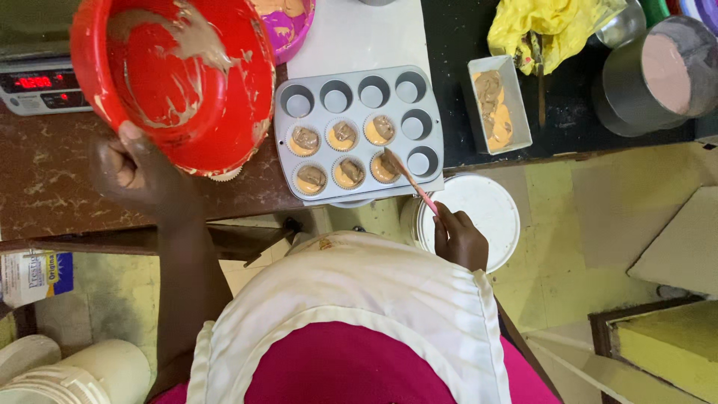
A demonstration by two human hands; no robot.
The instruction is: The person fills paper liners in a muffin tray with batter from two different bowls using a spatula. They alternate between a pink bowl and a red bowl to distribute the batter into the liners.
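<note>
My left hand [133, 170] grips the rim of a red mixing bowl [176, 75] smeared with brown batter, holding it tilted above the brown counter. My right hand [458, 238] holds a pink-handled spatula [410, 182] whose tip rests in the front right filled cup of a grey muffin tray [428, 93]. Several paper-lined cups in the tray's two near rows hold yellow and brown batter. The far row and the right column of cups stand unfilled.
A small loaf tin [499, 103] of batter lies right of the tray, beside a yellow cloth [550, 26] and a round metal pan [658, 75]. A purple bowl [288, 26] and a digital scale [37, 86] sit behind. A white bucket lid [479, 217] is below the counter edge.
</note>
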